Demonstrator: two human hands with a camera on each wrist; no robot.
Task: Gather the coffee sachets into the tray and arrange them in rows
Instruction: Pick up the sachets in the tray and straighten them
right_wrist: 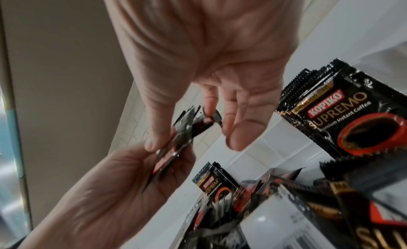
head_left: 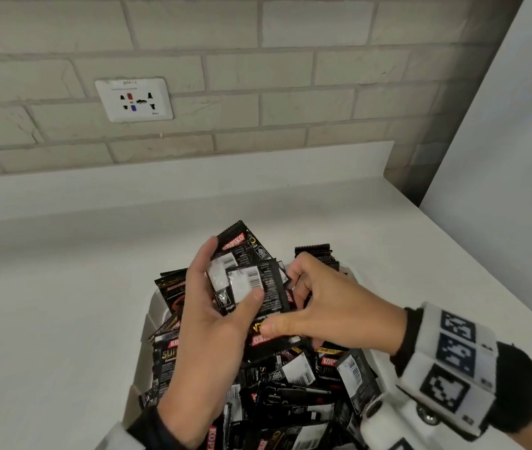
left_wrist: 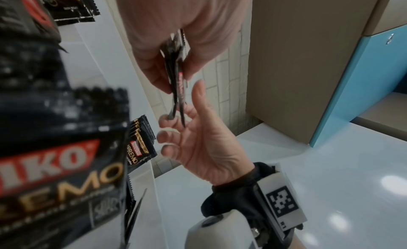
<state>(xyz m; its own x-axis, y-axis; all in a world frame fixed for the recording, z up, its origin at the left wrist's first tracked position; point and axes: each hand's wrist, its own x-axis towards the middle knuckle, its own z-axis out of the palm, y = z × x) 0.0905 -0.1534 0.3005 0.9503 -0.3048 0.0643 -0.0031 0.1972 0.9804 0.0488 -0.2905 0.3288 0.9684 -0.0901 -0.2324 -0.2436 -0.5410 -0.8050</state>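
A: Nearest: loose heap of black foil coffee sachets (head_left: 290,394) filling the white plastic tray (head_left: 157,306) on the white counter (head_left: 63,303).

B: Hands?

A: Left hand (head_left: 212,323) pinches a small sachet stack (head_left: 248,280) directly above the heap, long axis upright. Right hand (head_left: 323,306), fingers curled, touches its edge; grip uncertain.

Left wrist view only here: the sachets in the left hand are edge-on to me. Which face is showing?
Observer: From the head camera, the held sachets show their barcode backs, fanned unevenly in the left hand.
Operator: Tray in rows yet?
Observer: No; the tray holds a jumbled heap, fronts and backs mixed.
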